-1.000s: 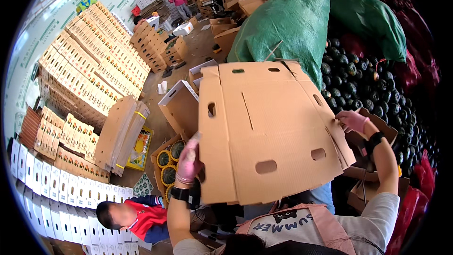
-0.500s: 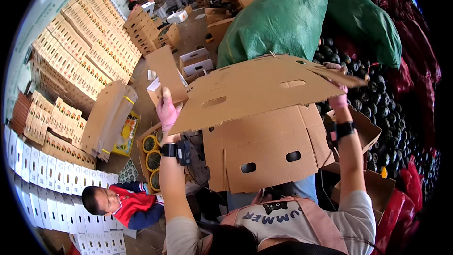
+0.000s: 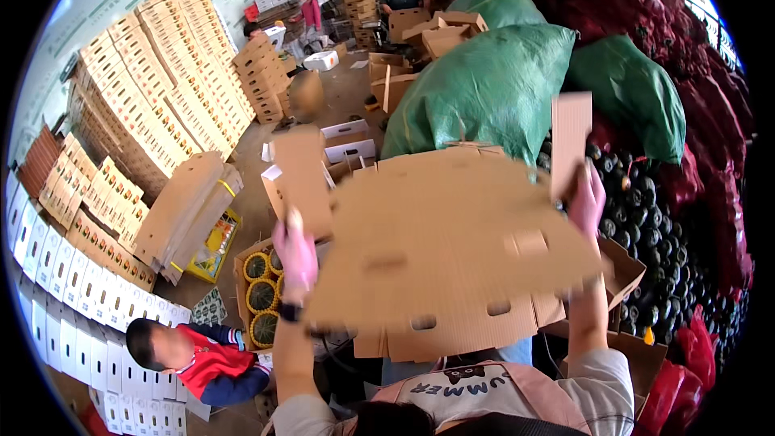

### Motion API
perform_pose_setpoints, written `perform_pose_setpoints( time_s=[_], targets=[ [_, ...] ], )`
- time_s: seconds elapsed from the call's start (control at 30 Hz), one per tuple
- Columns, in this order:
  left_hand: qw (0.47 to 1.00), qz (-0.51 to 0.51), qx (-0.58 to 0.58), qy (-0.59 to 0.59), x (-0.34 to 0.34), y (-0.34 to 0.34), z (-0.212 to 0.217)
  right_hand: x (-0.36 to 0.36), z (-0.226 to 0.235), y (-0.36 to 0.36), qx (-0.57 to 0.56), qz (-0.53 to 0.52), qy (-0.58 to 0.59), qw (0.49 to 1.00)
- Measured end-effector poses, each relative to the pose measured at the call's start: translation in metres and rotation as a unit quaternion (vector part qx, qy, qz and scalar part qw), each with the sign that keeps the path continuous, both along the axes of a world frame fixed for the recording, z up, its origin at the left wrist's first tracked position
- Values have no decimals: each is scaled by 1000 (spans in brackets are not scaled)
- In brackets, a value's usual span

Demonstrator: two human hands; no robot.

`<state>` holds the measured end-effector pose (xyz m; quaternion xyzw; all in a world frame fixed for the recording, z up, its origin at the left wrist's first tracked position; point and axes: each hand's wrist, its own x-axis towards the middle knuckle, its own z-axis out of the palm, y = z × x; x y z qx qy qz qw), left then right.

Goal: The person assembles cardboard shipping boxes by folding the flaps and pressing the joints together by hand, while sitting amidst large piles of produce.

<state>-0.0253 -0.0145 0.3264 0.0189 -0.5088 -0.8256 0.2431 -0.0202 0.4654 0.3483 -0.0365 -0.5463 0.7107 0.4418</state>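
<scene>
A brown cardboard carton blank [image 3: 452, 226] with hand-hole cutouts, blurred by motion, spreads in front of me. My left hand [image 3: 297, 258], in a pink glove, grips its left edge beside an upright side flap [image 3: 303, 173]. At the right edge my right hand [image 3: 588, 202], also pink-gloved, holds another upright flap [image 3: 571, 141] with the thumb against it. Below lies a lower cardboard panel [image 3: 460, 331] with two dark oval holes, over my lap; whether it joins the upper sheet I cannot tell. Some fingers of both hands are hidden behind cardboard.
A box of dark round squashes in yellow nets [image 3: 260, 295] stands at left, near a child in red and navy [image 3: 218, 363]. Stacked cartons [image 3: 153, 81] rise behind. Green sacks [image 3: 484, 81] stand ahead; a heap of dark squashes [image 3: 646, 226] lies right.
The upper cardboard has come down toward me, covering more of the lower panel. Its right flap now stands upright in my right hand, and both hands have lowered.
</scene>
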Motion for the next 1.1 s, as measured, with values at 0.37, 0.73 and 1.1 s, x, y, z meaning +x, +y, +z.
perform_pose_setpoints(
  time_s=[0.37,0.73,1.1],
  targets=[
    [876,-295,-381,24,192,29,-67,228,-79,-7,15,381,-159,911],
    [656,-87,-740,121,146,82,-91,171,-100,-73,765,32,-234,599],
    [497,-436,-750,3,149,101,-103,147,-114,-77,672,438,-254,540]
  ],
)
